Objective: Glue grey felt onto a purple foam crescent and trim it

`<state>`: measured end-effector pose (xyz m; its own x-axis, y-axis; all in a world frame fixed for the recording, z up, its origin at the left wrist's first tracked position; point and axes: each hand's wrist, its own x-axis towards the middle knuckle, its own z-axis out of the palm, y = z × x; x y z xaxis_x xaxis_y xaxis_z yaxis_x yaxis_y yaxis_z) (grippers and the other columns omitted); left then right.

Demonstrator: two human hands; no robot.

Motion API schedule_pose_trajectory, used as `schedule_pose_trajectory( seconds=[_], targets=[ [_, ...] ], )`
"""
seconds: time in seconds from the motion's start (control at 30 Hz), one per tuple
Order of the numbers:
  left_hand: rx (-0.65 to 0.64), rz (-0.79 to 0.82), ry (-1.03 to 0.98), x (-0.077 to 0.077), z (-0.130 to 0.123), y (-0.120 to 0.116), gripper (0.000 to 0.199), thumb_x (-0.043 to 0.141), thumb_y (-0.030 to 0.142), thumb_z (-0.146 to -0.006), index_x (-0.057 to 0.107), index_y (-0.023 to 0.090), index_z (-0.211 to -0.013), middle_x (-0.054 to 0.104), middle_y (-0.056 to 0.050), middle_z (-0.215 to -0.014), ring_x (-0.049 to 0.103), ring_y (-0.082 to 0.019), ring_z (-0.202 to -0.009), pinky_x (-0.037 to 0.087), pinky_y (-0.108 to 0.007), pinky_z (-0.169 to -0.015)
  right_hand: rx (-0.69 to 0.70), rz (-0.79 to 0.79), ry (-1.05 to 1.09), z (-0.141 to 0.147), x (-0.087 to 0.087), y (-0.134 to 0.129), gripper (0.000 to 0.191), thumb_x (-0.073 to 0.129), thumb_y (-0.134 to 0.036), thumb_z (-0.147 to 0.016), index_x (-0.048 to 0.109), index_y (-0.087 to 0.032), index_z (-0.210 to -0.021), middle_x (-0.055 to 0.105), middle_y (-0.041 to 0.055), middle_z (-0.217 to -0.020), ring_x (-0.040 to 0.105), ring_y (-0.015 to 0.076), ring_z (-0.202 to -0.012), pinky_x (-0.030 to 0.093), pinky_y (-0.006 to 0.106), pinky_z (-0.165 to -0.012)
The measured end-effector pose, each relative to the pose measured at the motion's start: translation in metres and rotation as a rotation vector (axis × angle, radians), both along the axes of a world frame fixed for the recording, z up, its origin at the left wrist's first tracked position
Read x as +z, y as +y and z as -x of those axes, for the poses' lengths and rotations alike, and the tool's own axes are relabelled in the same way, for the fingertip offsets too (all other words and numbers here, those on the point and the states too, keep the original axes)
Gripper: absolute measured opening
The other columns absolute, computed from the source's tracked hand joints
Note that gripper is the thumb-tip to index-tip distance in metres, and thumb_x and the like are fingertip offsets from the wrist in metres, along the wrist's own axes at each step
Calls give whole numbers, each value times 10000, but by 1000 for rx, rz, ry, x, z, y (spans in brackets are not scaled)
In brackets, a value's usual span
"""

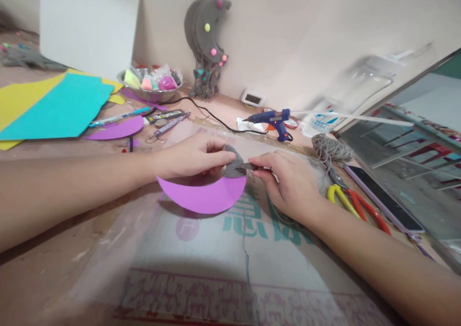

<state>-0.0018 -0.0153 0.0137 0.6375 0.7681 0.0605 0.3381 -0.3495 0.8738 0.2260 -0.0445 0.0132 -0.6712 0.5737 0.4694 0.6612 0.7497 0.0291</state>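
Observation:
A purple crescent-shaped sheet [205, 196], probably craft foam, is held above the plastic sheet, its right end covered in grey yarn [235, 165]. My left hand [194, 155] is closed on the crescent, its thumb lying on the yarn-covered end; some of the fingers are hidden behind the piece. On the other side, my right hand [290, 179] pinches grey yarn between thumb and fingertips, close to the crescent's right tip. A loose strand hangs below the right hand.
A printed plastic sheet [201, 259] covers the table. Behind lie a blue glue gun [275, 119] with its cord, and a bowl [154, 93] of coloured packets. To the right are a yarn ball [329, 148], scissors [355, 201] and a phone [385, 199]. Turquoise sheets [61, 107] lie left.

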Motion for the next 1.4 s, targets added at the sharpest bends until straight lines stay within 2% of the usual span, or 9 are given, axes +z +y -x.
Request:
schedule_pose_trajectory(
  seconds=[0.37,0.77,1.03,1.4],
  targets=[
    [-13,18,-8,-4,2,1,353,466,364,-895,546,153,-625,577,15,-564,529,-76,-517,385,-184,-494,-7,-2,-50,1,-1,0,191,441,-267,-945,593,-172,-1011,693,75,-866,615,212,-778,446,336,-680],
    [-31,157,-86,-1,0,0,298,511,323,-872,555,140,-641,561,8,-571,492,-71,-519,386,-189,-488,8,6,-49,3,-1,0,159,454,-255,-937,585,-179,-984,693,70,-864,617,197,-764,459,323,-679],
    [3,199,-81,0,0,-2,287,529,328,-860,559,148,-639,554,21,-564,484,-70,-515,376,-193,-493,9,16,-58,2,-4,1,187,447,-275,-947,603,-179,-982,702,70,-866,628,198,-767,463,323,-675],
    [-81,112,-35,0,2,2,323,478,311,-896,540,146,-626,545,23,-576,473,-56,-501,358,-175,-475,37,-4,2,-1,-3,-1,169,441,-256,-943,580,-182,-1004,701,70,-883,639,202,-785,489,329,-687]
  ],
)
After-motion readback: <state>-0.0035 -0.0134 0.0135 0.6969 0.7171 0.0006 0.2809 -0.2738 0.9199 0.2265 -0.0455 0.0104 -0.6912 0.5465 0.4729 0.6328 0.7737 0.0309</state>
